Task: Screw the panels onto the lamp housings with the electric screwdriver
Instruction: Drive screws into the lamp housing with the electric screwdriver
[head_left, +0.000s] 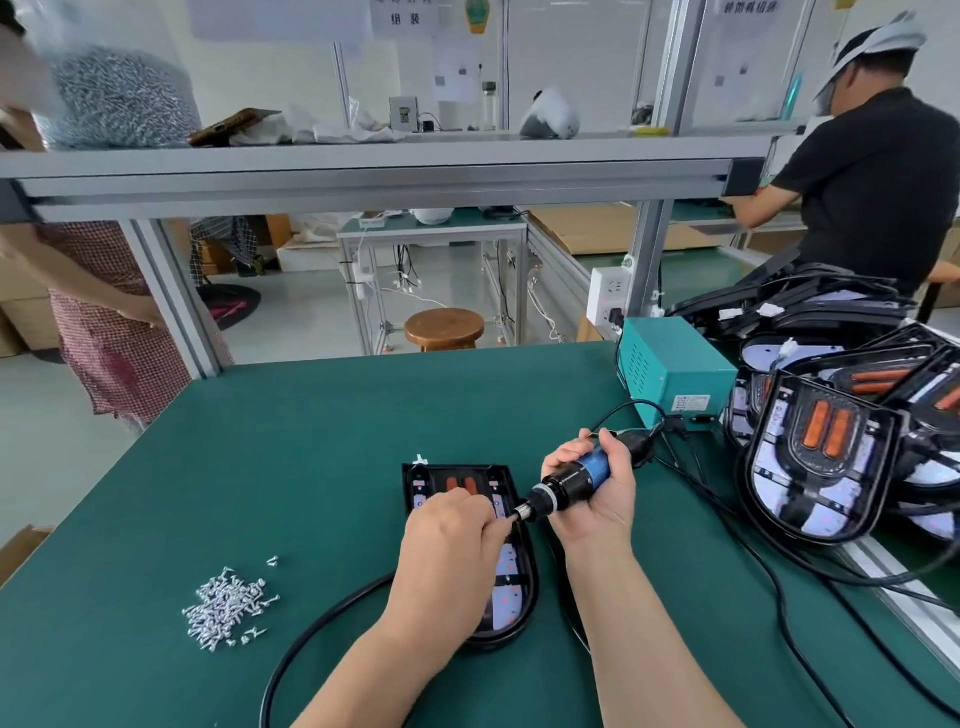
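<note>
Workshop; shelf (363, 156) spans far side. Green table (311, 441) carries everything. Stack of housings (826, 457) at right edge. One lamp housing (511, 587) flat at near centre, long axis near-to-far, directly under hands. Electric screwdriver (582, 480) slants from far right down to near left, bit at housing's right rim. Right hand (597, 499) clenched round screwdriver body. Left hand (452, 525) pinches bit tip; any screw there hidden. Screw pile (226, 605) near left, well apart, left hand nearer.

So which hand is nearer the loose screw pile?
Left. The left hand is over the lamp housing, right of the screw pile; the right hand, gripping the screwdriver, is farther right.
</note>
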